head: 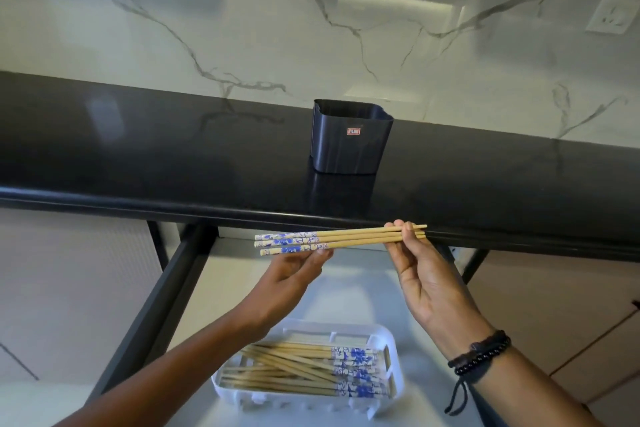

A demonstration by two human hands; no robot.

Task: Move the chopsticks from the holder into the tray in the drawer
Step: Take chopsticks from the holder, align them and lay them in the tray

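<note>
A small bunch of wooden chopsticks (353, 238) with blue-and-white patterned ends lies level in the air, just in front of the counter edge. My right hand (420, 274) pinches their plain tips. My left hand (294, 272) supports the patterned ends from below with its fingers. The dark blue holder (348, 142) stands on the black counter (138, 149) behind them; nothing sticks out of its top. Below, in the open drawer (346, 288), a white tray (391, 340) holds several more chopsticks (304, 371), patterned ends to the right.
A white marble wall with a socket (611, 15) rises behind the counter. The drawer's dark frame rail (162, 298) runs along its left side. Pale cabinet fronts flank the drawer on both sides.
</note>
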